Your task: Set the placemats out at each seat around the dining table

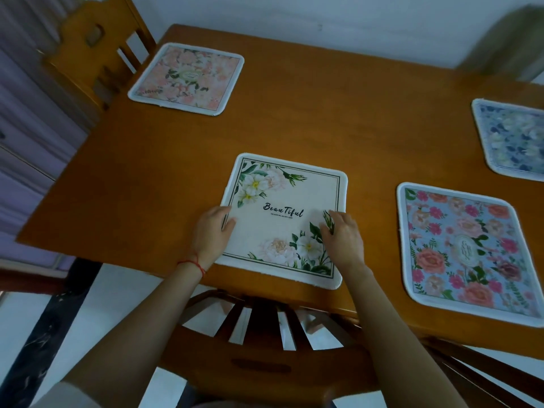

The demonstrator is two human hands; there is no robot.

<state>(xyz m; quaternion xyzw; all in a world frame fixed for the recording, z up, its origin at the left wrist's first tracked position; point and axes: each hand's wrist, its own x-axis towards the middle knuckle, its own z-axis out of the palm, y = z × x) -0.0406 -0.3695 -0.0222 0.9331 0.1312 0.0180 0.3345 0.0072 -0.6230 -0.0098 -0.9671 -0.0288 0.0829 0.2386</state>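
A pink floral square placemat (pixel 186 78) lies at upper left on the orange-brown wooden dining table (pixel 309 113), beside a wooden chair (pixel 94 45). At centre, the left hand (pixel 212 231) and right hand (pixel 343 237) rest flat, fingers loosely spread, on the cream "Beautiful" placemat (pixel 282 219) near the table's front edge, above a slatted chair back (pixel 265 334). Bare wood separates it from the blue rose-print placemat (pixel 468 254) and dark-blue floral placemat (pixel 512 139) at right.

The single head view looks steeply down, close over the near edge of the dining table (pixel 294 134).
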